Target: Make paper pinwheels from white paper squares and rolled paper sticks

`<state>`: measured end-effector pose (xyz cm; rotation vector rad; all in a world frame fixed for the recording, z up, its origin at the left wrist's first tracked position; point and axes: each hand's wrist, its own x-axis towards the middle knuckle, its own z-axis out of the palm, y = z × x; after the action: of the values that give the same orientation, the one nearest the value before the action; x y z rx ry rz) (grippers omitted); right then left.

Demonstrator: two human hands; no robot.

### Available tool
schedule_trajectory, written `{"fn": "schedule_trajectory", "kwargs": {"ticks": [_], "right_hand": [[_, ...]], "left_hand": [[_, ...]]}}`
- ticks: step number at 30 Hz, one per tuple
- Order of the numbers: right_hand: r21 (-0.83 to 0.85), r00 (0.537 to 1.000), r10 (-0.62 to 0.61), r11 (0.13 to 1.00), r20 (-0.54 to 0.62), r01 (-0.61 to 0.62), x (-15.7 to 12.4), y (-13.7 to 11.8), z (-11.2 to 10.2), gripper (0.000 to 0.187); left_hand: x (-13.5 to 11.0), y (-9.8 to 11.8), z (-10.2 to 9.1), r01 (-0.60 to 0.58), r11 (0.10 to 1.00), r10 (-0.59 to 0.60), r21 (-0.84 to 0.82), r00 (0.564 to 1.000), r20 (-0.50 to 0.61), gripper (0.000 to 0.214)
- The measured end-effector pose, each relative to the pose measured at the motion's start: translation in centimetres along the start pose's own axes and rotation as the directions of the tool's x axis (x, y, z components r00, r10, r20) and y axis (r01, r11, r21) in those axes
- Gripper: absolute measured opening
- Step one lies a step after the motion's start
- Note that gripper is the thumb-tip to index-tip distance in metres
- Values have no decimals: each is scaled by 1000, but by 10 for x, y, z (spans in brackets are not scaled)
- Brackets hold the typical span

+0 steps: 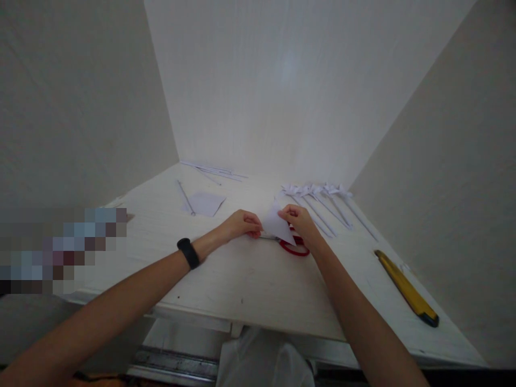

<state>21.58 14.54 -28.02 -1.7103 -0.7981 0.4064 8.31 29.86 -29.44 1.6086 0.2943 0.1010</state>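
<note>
My left hand (242, 224) and my right hand (300, 221) both pinch a small white folded paper piece (277, 224) just above the white table (250, 279). The left fingers grip its left corner, the right fingers hold its upper right edge. Red-handled scissors (293, 246) lie on the table right beneath the paper and my right hand, mostly hidden by them. A black band sits on my left wrist.
Several white paper pinwheels on sticks (322, 200) lie behind my right hand. A white paper sheet (205, 203) with a thin stick lies back left, and paper strips (213, 171) rest by the wall. A yellow utility knife (407, 288) lies at right.
</note>
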Motion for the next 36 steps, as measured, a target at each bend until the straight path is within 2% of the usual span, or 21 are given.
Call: {"fn": "schedule_trajectory", "kwargs": {"ticks": [7,13,16,21,27,36], "right_hand": [[82,997,44,995,56,-48,-5,-4,0,25],[98,1000,30,995,3,-30,-4,-4,2,26],[94,1000,-12,996,8,12,-2,-2,2,25],[110,1000,-14,994,10,13,0,-1,1,25],[108,999,-7,994,-39,11,-2,-3,3,23],[160,1000,1,987,-11,1,-7,-12,3,28]], "left_hand": [[0,2,0,15,999,-16,47,1000,16,6],[0,3,0,5,999,-6,37,999,41,8],[-1,5,0,9,999,-12,53,998,59,9],[-3,6,1,15,998,-21,64,995,101,11],[-2,6,1,16,997,-23,70,996,90,10],[-6,7,4,-8,998,-2,67,990,139,14]]}}
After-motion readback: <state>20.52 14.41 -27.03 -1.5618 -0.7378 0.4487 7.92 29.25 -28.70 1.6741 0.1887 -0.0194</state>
